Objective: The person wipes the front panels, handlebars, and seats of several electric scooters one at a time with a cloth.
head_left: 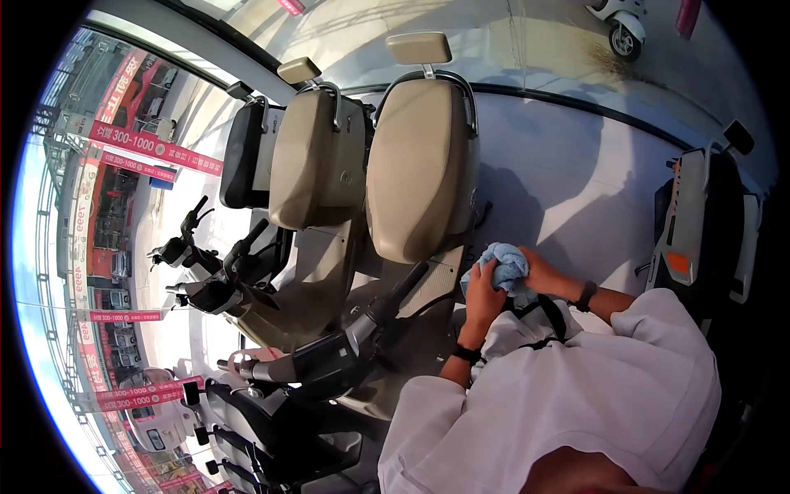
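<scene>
1. Two bare hands meet on one light-blue cloth (512,260), bunched between them at about 3 o'clock from the middle of the view. Every clock direction below is read from this cloth, with 12 at the top.
2. Left hand (487,300): grasping the cloth at its 7 o'clock side, fingers bent over the fabric. A dark wristband (467,354) circles this wrist.
3. Right hand (540,270): clasping the cloth at its 3 o'clock side, its fingertips partly hidden by the folds. A second dark band (587,295) sits on this wrist.
4. Toward 11 o'clock stands the nearer tan seat (417,165), with a tan backrest (418,48) at its 12 o'clock end.
5. At 10 o'clock come another tan seat (300,160) and, beside it, a black seat (237,156).
6. At 8 o'clock is a dark handlebar (354,342).
7. Between 2 and 3 o'clock, a black scooter (722,214) bears an orange reflector (678,263).
8. At 1 o'clock, past the pale floor (568,156), part of a white scooter shows its front wheel (624,41).
9. At 5 o'clock is the person's white shirt (559,403).
</scene>
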### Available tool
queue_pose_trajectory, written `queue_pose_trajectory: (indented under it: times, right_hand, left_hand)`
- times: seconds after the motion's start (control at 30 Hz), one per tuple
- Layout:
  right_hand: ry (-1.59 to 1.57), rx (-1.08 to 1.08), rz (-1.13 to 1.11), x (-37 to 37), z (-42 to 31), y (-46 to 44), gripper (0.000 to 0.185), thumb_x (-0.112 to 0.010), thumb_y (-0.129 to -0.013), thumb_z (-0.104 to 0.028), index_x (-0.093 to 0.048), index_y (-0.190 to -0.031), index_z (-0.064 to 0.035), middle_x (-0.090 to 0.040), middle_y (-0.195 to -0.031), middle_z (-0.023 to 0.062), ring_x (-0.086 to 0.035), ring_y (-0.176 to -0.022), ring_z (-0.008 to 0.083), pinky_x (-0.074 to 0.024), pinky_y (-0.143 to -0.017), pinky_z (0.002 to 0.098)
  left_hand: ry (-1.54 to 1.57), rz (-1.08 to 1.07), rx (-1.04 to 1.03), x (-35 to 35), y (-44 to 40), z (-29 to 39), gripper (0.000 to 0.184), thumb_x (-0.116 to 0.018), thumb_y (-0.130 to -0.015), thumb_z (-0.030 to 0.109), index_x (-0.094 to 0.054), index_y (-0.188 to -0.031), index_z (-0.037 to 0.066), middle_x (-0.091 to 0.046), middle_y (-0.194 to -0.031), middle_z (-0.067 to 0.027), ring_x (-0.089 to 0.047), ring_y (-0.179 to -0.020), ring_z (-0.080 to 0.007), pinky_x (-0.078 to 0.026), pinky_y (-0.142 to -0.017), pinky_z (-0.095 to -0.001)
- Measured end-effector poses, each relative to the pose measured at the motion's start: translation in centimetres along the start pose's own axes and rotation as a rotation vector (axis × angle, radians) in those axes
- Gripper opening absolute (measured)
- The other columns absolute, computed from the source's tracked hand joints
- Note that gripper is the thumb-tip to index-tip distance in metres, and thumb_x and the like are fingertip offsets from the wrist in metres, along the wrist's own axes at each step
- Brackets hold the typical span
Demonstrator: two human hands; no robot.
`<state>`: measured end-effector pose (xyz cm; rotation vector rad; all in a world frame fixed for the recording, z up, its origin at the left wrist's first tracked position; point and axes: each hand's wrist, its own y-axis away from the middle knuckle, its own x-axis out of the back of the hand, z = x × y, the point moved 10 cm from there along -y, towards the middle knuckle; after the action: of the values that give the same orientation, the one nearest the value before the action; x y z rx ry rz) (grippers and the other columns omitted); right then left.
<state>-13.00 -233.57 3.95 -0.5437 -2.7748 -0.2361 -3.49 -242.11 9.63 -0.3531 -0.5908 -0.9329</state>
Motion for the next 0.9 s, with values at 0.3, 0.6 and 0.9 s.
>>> queue_pose_trajectory:
  times: [0.3, 0.6, 0.9]
  right_hand:
    - [0.044, -0.120, 0.466, 17.0, 5.5, -7.1, 0.049, -0.061, -0.077, 0.006, -0.056, -0.125, -0.0025, -0.065, -0.117, 0.0127, -0.062, -0.111, 0.0238, -0.0476, -0.095, 0.0339]
    - [0.153, 0.040, 0.472, 26.1, -2.1, -20.7, 0.050, -0.065, -0.073, 0.008, -0.057, -0.122, -0.0027, -0.064, -0.115, 0.0140, -0.062, -0.110, 0.0295, -0.0472, -0.095, 0.0345]
    - [0.506, 0.627, -0.130, 16.0, -5.9, -38.6, 0.070, -0.075, -0.069, -0.004, -0.051, -0.135, -0.0081, -0.042, -0.142, 0.0131, -0.039, -0.134, 0.0342, -0.0337, -0.113, 0.0438]
  left_hand:
    - [0.188, 0.038, -0.151, -7.3, -17.6, 5.6, 0.061, -0.068, -0.066, -0.002, -0.057, -0.124, 0.011, -0.054, -0.114, -0.0189, -0.053, -0.109, -0.0421, -0.047, -0.090, -0.0446]
    - [0.223, 0.120, -0.247, -2.6, -31.6, 6.5, 0.066, -0.067, -0.063, -0.005, -0.055, -0.126, 0.011, -0.053, -0.115, -0.0200, -0.053, -0.108, -0.0425, -0.048, -0.088, -0.0440]
    - [0.007, 0.618, 0.251, 5.4, -33.6, -8.5, 0.064, -0.078, -0.064, 0.002, -0.054, -0.123, 0.006, -0.046, -0.128, -0.0280, -0.053, -0.112, -0.0471, -0.048, -0.092, -0.0464]
